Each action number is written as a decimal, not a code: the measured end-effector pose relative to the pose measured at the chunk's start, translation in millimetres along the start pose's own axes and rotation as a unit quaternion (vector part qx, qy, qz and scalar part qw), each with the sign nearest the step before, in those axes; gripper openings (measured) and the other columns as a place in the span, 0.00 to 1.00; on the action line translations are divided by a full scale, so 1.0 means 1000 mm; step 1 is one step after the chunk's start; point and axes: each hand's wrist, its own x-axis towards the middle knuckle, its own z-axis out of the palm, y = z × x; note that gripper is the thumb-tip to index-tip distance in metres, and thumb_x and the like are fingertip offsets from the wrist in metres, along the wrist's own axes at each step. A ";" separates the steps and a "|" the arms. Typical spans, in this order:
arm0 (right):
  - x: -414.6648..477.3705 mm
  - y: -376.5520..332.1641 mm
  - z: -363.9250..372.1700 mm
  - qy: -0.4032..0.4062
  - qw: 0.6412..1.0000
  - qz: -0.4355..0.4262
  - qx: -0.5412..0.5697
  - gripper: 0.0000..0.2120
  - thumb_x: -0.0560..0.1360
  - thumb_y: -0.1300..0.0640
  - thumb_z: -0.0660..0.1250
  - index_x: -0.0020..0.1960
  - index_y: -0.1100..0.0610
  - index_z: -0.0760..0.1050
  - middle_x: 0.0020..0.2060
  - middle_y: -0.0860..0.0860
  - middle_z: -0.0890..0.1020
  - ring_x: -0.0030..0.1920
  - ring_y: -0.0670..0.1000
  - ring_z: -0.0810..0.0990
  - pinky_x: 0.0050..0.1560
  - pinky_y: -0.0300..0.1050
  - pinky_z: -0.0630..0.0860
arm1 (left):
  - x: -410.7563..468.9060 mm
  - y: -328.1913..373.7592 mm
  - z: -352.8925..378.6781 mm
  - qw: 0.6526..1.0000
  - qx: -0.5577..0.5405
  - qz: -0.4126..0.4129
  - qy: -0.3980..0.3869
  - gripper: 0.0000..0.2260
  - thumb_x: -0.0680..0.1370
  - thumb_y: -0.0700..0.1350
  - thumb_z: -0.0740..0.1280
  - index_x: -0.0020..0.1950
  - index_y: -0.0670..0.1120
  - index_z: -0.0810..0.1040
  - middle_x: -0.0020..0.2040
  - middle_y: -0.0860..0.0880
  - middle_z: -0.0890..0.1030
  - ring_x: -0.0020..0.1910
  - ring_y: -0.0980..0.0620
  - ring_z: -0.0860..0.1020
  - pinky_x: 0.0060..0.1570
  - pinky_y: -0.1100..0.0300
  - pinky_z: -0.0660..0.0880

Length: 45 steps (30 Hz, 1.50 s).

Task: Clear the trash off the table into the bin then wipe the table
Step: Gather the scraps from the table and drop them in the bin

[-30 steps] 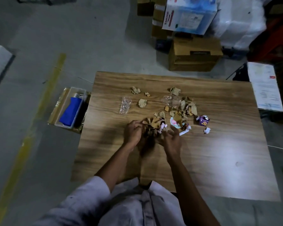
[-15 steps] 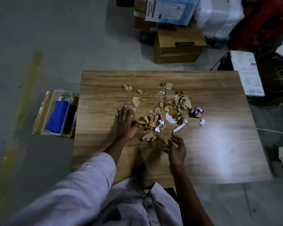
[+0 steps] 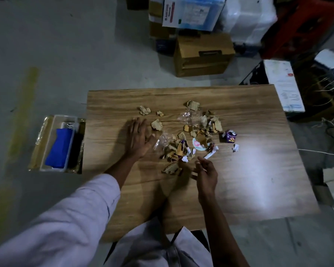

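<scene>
Far left, on the concrete floor: a yellow painted stripe point(image 3: 21, 116). Just beside the table's left edge, down on the floor, the bin point(image 3: 66, 117), clear-walled and set in a shallow brown tray, with a blue object point(image 3: 59, 149) lying inside.

Next, the wooden table point(image 3: 239, 180). Laid flat on it, palm down, fingers straight and grasping nothing: the left hand point(image 3: 138, 139), reaching out of a pale sleeve point(image 3: 75, 218). Near its fingertips, 3 loose cardboard scraps point(image 3: 144, 110). Touching or almost touching its thumb side, a crumpled clear plastic wrapper point(image 3: 163, 140).

Further right, mid-table, the trash pile point(image 3: 179, 149): torn cardboard, bits of white paper, a round pink-and-white label point(image 3: 198, 144), more clear plastic at the far side. 1 cardboard piece point(image 3: 171, 168) apart from the pile, on the near side.

Just beside that piece, hovering low at the pile's near edge, the right hand point(image 3: 205, 173), fingers loosely curled, nothing seen in them.

Right of the pile, a purple wrapper point(image 3: 230, 136) and a small white crumpled scrap point(image 3: 235, 147), both on the table, near each other.

Beyond the far edge, a brown cardboard box point(image 3: 202, 54) on the floor.
</scene>
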 end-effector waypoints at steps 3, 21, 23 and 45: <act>-0.002 0.000 -0.002 0.004 1.000 -0.005 0.008 0.10 0.81 0.59 0.68 0.54 0.46 0.82 0.52 0.51 0.84 0.52 0.57 0.85 0.47 0.61 0.85 | 0.037 0.012 -0.001 1.000 -0.002 -0.013 -0.006 0.37 0.79 0.58 0.68 0.82 0.46 0.57 0.82 0.37 0.50 0.81 0.38 0.48 0.79 0.42 0.48; 0.064 -0.012 -0.076 0.108 0.992 -0.064 -0.016 0.14 0.78 0.57 0.72 0.63 0.52 0.81 0.60 0.49 0.83 0.59 0.43 0.80 0.64 0.49 0.78 | -0.030 0.053 0.062 0.960 -0.258 -0.062 0.094 0.31 0.81 0.60 0.60 0.79 0.46 0.64 0.80 0.45 0.62 0.81 0.49 0.56 0.79 0.45 0.54; 0.093 -0.020 -0.077 0.105 0.989 -0.092 -0.047 0.17 0.78 0.52 0.72 0.66 0.48 0.78 0.65 0.48 0.79 0.66 0.43 0.75 0.66 0.40 0.73 | -0.034 0.055 0.071 0.957 -0.273 -0.064 0.077 0.31 0.81 0.59 0.61 0.80 0.48 0.62 0.81 0.47 0.60 0.82 0.50 0.53 0.79 0.42 0.53; 0.150 -0.089 0.033 -0.094 0.954 -0.230 -0.166 0.21 0.80 0.44 0.67 0.70 0.49 0.75 0.79 0.52 0.62 0.76 0.52 0.61 0.68 0.41 0.69 | -0.032 0.085 0.081 0.979 -0.167 0.002 0.113 0.30 0.80 0.56 0.63 0.78 0.42 0.67 0.80 0.45 0.65 0.81 0.44 0.58 0.75 0.35 0.57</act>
